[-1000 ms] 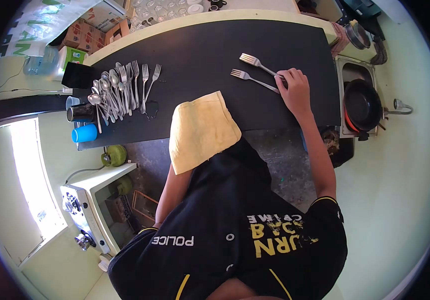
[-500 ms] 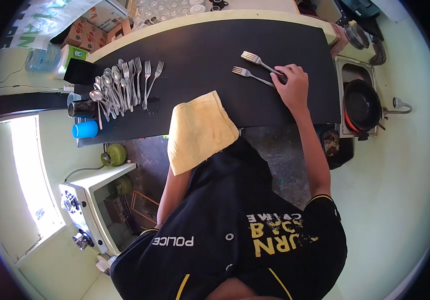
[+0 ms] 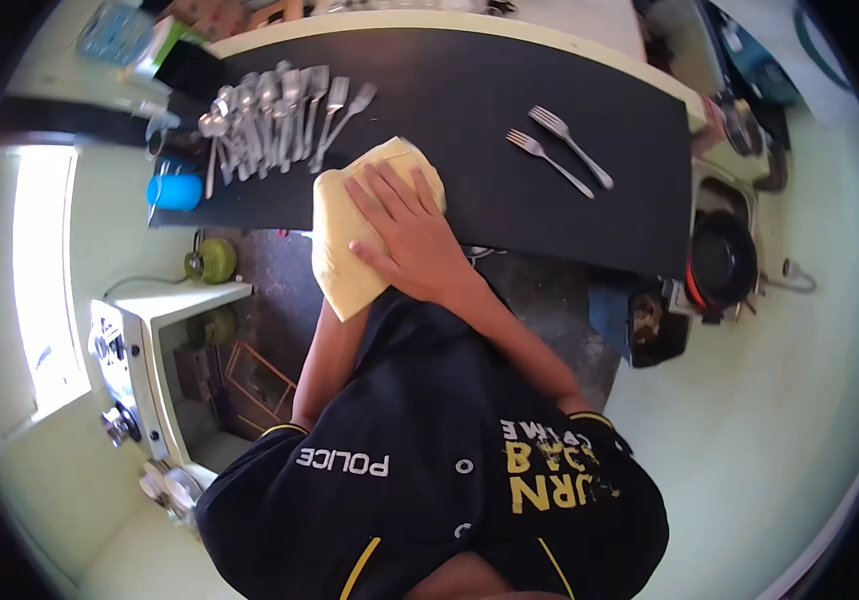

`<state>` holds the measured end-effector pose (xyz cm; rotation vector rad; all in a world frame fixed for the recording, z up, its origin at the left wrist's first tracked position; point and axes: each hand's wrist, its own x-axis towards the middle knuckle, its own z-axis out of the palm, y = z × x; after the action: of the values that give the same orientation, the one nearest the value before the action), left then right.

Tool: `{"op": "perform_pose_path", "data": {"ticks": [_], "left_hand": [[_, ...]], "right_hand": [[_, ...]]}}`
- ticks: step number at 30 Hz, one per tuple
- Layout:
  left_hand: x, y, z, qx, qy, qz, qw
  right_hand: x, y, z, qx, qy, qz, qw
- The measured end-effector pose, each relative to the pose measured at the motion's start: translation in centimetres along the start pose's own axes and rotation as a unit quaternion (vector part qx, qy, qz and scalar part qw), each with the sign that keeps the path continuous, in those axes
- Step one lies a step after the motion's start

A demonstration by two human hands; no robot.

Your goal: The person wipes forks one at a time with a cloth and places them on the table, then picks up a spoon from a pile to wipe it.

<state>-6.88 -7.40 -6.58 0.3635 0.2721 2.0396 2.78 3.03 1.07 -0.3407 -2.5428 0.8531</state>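
A yellow cloth (image 3: 340, 245) hangs over my left hand, whose fingers are hidden beneath it near the front edge of the black table (image 3: 450, 110). My right hand (image 3: 405, 230) lies on top of the cloth with its fingers spread. Right of the cloth, two forks rest side by side on the table, a longer-looking one (image 3: 572, 148) and one nearer me (image 3: 552, 164). At the left, several spoons (image 3: 240, 125) and forks (image 3: 335, 110) lie in a crowded row, close to the cloth.
A blue cup (image 3: 175, 192) stands at the table's left end. On the right are a sink (image 3: 725, 190) and a dark pan (image 3: 723, 262). An oven (image 3: 155, 360) and a green gas cylinder (image 3: 212, 260) are at the lower left.
My right hand has let go of the fork at the right and moved left onto the cloth. The camera view has shifted somewhat.
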Motion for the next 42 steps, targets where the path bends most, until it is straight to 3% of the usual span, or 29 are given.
{"op": "perform_pose_path", "data": {"ticks": [2,4,6,7,8,10,12,14,15,19,20,21,22,23,24,25,27,28,29,31,32,35,38,39,40,42], "left_hand": [[-1.1,2.5,-3.8,-0.096,-0.058,0.043,0.993],[-2.0,5.5,-5.3,-0.047,-0.023,0.073,0.996],[-1.1,7.4,-5.1,-0.019,0.145,0.057,0.988],[-1.0,8.1,-4.5,-0.056,0.116,0.042,0.991],[-1.3,8.8,-4.0,-0.092,0.087,0.024,0.992],[-1.8,9.5,-3.2,-0.131,0.080,-0.006,0.988],[-2.2,10.2,-2.8,-0.134,0.126,-0.031,0.982],[-2.7,12.7,-2.8,-0.081,0.044,-0.048,0.995],[-2.8,13.9,-2.9,-0.053,0.003,-0.056,0.997],[-1.8,18.0,-4.6,0.196,0.151,-0.028,0.968],[-2.0,19.4,-6.2,-0.095,0.062,-0.007,0.993],[-2.1,20.9,-6.5,-0.140,0.069,-0.005,0.988],[-2.0,22.3,-6.5,-0.184,0.077,-0.003,0.980],[-2.0,23.6,-6.8,-0.228,0.084,-0.003,0.970],[-1.6,24.5,-8.0,-0.209,0.021,0.005,0.978],[-2.1,25.7,-9.0,-0.178,0.078,0.020,0.981],[-2.6,27.6,-11.6,-0.001,0.035,0.048,0.998],[-3.5,27.9,-12.3,0.049,0.068,0.057,0.995],[-4.3,28.2,-12.9,0.099,0.102,0.062,0.988],[-4.4,28.5,-12.4,0.113,0.082,0.046,0.989],[-4.2,28.4,-12.1,0.120,0.077,0.033,0.989],[-3.4,28.6,-12.2,0.136,0.061,0.004,0.989],[-2.7,29.5,-12.7,0.147,0.045,-0.008,0.988],[-2.7,29.8,-12.8,0.147,0.041,-0.009,0.988],[-2.8,30.0,-12.9,0.151,0.037,-0.011,0.988],[-2.8,30.3,-13.3,0.152,0.030,-0.015,0.988]], "right_hand": [[0.4,-1.3,1.0,0.035,-0.037,-0.034,0.998],[1.2,-2.4,1.0,0.069,-0.095,-0.085,0.989],[1.7,-0.9,1.0,0.225,-0.172,-0.091,0.955],[2.5,-1.0,1.1,0.299,-0.208,-0.090,0.927],[3.2,-1.9,1.6,0.438,-0.169,-0.030,0.882],[5.0,-4.7,2.2,0.675,-0.075,0.098,0.728],[7.3,-5.0,3.9,0.735,-0.138,0.121,0.653],[8.8,-5.4,6.3,0.793,-0.169,0.142,0.568],[9.1,-5.8,7.3,0.736,-0.202,0.145,0.630],[10.4,-8.3,10.6,0.433,-0.253,0.099,0.860],[10.9,-9.1,11.5,0.316,-0.211,0.018,0.925],[11.3,-10.2,11.7,0.253,-0.220,0.002,0.942],[12.0,-11.6,11.7,0.189,-0.228,-0.014,0.955],[12.6,-13.1,10.5,0.185,-0.288,0.034,0.939],[12.9,-13.5,10.6,0.167,-0.285,0.042,0.943],[13.2,-13.9,10.7,0.149,-0.282,0.051,0.946],[13.1,-13.5,12.1,0.081,-0.152,-0.013,0.985],[13.6,-13.4,11.7,0.091,-0.164,0.041,0.982],[14.1,-14.0,11.9,0.007,-0.120,0.025,0.993],[15.1,-15.3,12.8,-0.164,-0.031,-0.007,0.986],[15.2,-15.0,14.5,-0.085,-0.039,0.001,0.996],[15.2,-14.3,17.1,-0.128,-0.049,-0.017,0.990],[16.5,-9.9,14.8,-0.143,0.034,0.051,0.988],[17.1,-8.4,13.7,-0.093,0.105,0.077,0.987],[17.9,-6.0,12.3,-0.111,0.150,0.045,0.981],[18.3,0.0,10.8,-0.147,0.173,0.137,0.964]]}}
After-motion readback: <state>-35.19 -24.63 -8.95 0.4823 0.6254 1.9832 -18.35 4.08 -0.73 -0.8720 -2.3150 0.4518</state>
